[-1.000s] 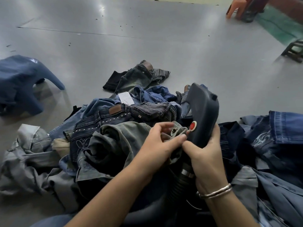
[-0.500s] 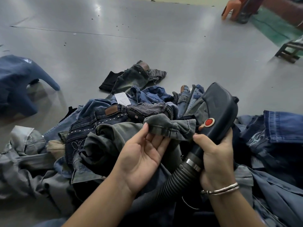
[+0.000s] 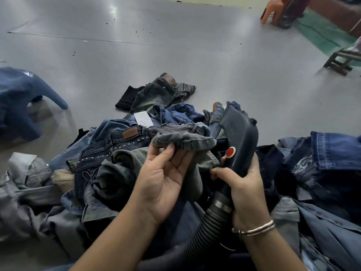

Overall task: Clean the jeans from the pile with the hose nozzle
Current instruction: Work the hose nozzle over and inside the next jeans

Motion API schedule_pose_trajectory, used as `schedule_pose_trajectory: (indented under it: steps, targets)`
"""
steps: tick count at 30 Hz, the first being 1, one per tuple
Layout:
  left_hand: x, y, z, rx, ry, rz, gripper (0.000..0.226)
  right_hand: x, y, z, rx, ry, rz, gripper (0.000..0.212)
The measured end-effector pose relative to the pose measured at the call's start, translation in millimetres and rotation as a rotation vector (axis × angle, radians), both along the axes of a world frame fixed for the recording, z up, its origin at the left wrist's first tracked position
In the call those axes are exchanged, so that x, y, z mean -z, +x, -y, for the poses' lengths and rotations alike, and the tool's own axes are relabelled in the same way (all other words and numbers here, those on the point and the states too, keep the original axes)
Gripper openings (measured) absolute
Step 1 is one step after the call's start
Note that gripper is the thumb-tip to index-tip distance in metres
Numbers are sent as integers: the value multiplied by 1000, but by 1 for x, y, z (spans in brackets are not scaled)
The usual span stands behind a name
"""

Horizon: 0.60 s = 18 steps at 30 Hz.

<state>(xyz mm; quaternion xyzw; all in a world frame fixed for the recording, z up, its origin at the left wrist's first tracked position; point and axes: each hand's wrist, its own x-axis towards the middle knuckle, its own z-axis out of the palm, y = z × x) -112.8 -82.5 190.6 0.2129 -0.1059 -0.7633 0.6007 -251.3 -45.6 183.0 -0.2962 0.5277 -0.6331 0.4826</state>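
A: State the largest surface and the main load.
B: The grey floor (image 3: 175, 55) fills the upper half of the view. The pile of jeans (image 3: 121, 153) lies on it in the lower half, spreading from the left edge to the right edge.

A: Other large items?
B: 1 blue plastic stool (image 3: 21, 98) stands left of the pile, apart from it. 1 separate pair of dark jeans (image 3: 156, 92) lies on the floor just beyond the pile. 1 orange chair (image 3: 273, 10) stands at the far right, well apart.

A: Locate the tool.
B: The hose nozzle (image 3: 240, 137) is a dark handle with a red button (image 3: 230, 151), raised over the right-centre of the pile. A ribbed hose (image 3: 205, 229) runs down from its lower end.

A: Condition of the hands?
B: The right hand (image 3: 246, 190) grips the nozzle's lower end, fingers wrapped around it; 2 silver bangles (image 3: 254, 229) sit on that wrist. The left hand (image 3: 166, 177), palm up, pinches the grey jeans hem (image 3: 183, 140) between thumb and fingers, holding it just left of the nozzle.

A: Smallest item?
B: 1 white paper tag (image 3: 143, 118) on the pile's far side.
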Motion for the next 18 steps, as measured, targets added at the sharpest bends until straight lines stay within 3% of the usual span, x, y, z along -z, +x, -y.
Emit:
schedule_pose_trajectory:
  steps: [5,9,12,18]
  targets:
    - [-1,17,18,-158,-79,215,30,-17,-18,-12,-173,-33,-93,48]
    - [5,17,23,-265,-114,346,27,-36,-24,-30,-417,-70,-212,58]
    - [8,13,27,-293,-182,459,28,-38,-10,-36,-558,-43,-137,74]
    - [14,13,30,-262,-269,623,29,-32,-1,-34,-516,17,-9,52]
